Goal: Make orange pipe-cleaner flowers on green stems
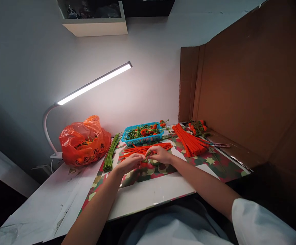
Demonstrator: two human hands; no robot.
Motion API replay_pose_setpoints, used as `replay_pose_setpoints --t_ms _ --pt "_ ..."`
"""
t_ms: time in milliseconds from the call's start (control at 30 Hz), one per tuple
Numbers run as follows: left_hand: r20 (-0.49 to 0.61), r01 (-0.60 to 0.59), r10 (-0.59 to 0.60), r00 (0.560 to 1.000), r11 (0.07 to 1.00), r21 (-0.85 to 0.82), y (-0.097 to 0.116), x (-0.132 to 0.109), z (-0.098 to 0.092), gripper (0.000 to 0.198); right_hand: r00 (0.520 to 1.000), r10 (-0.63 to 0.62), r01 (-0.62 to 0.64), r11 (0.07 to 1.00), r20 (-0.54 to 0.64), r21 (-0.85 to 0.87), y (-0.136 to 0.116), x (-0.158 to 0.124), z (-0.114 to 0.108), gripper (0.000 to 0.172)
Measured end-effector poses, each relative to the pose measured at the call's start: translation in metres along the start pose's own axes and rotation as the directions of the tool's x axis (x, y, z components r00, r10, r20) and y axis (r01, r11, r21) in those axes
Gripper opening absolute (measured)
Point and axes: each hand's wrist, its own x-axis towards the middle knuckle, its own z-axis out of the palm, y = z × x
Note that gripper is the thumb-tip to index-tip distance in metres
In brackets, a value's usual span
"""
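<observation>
My left hand and my right hand meet above the camouflage-patterned mat, fingertips pinched together. Between them is a small curled green chenille stem, partly covered by the fingers. A bit of orange-red shows just below the fingertips, but I cannot tell whether it is held. Right behind the hands lie loose orange-red chenille stems. A thick bundle of the same orange-red stems rests to the right, and a bundle of green stems to the left of my left hand.
A blue basket of orange flowers with green stems stands at the back. An orange plastic bag and a lit lamp are at left. More orange flowers, scissors and a tall cardboard wall are at right.
</observation>
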Motion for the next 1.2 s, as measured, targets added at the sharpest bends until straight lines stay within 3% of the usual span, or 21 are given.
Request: replay_pose_setpoints --t_ms 100,167,233,300,367,433,567,633,700,800,900,1000,1100,1133,1200 --pt "0.066 0.106 -0.097 0.993 0.984 -0.141 0.002 -0.001 0.001 0.018 0.999 0.041 -0.041 0.996 0.006 0.083 0.001 0.001 0.003 0.030" --pt "0.004 0.073 -0.073 0.997 0.993 -0.097 0.002 0.000 0.002 0.020 0.997 0.076 -0.075 0.995 -0.017 0.061 0.001 0.001 0.004 0.031" --pt "-0.149 -0.044 0.053 0.987 0.997 0.062 0.002 0.001 0.004 0.025 0.992 0.096 -0.100 0.994 -0.079 -0.041 0.002 0.002 0.004 0.029" --pt "-0.265 -0.179 0.259 0.929 0.939 0.292 0.000 0.002 0.006 0.027 0.985 0.108 -0.129 0.979 -0.137 -0.158 0.002 0.002 0.003 0.026" --pt "-0.273 -0.263 0.438 0.856 0.825 0.501 -0.003 0.003 0.009 0.024 0.976 0.134 -0.173 0.956 -0.170 -0.238 0.000 0.003 0.003 0.024" --pt "-0.236 -0.287 0.545 0.805 0.704 0.649 -0.005 0.003 0.013 0.016 0.966 0.171 -0.226 0.924 -0.195 -0.307 0.000 0.004 0.004 0.021" --pt "-0.211 -0.235 0.610 0.764 0.566 0.790 -0.008 0.007 0.019 0.008 0.943 0.226 -0.312 0.859 -0.246 -0.407 0.002 0.005 0.008 0.019" --pt "-0.222 -0.231 0.589 0.777 0.595 0.770 -0.009 0.009 0.017 0.011 0.935 0.241 -0.331 0.855 -0.260 -0.399 0.004 0.006 0.009 0.022" --pt "-0.230 -0.247 0.521 0.822 0.689 0.681 -0.009 0.011 0.013 0.016 0.943 0.238 -0.308 0.887 -0.233 -0.344 0.004 0.005 0.007 0.024" --pt "-0.193 -0.226 0.340 0.920 0.865 0.448 -0.009 0.011 0.005 0.026 0.986 0.135 -0.151 0.972 -0.098 -0.178 0.001 0.004 0.001 0.027" --pt "-0.138 -0.166 0.192 0.972 0.969 0.182 -0.006 0.007 0.002 0.029 1.000 0.025 -0.025 0.998 -0.011 -0.058 -0.005 0.002 -0.005 0.030" --pt "-0.005 -0.101 0.101 0.995 0.994 -0.051 -0.004 0.003 0.002 0.024 0.999 0.030 -0.030 0.999 0.025 0.019 -0.009 0.002 -0.005 0.033" --pt "0.109 -0.021 0.038 0.993 0.988 -0.154 -0.004 0.001 0.000 0.019 0.997 0.063 -0.067 0.992 0.039 0.107 -0.006 0.002 0.000 0.036" --pt "0.103 -0.012 0.028 0.994 0.988 -0.152 -0.004 0.001 0.000 0.020 0.997 0.073 -0.076 0.990 0.031 0.119 -0.005 0.002 0.001 0.036" --pt "-0.016 -0.050 0.049 0.999 0.996 -0.079 -0.005 0.003 -0.001 0.024 0.995 0.098 -0.096 0.992 -0.010 0.085 -0.002 0.003 0.002 0.036"
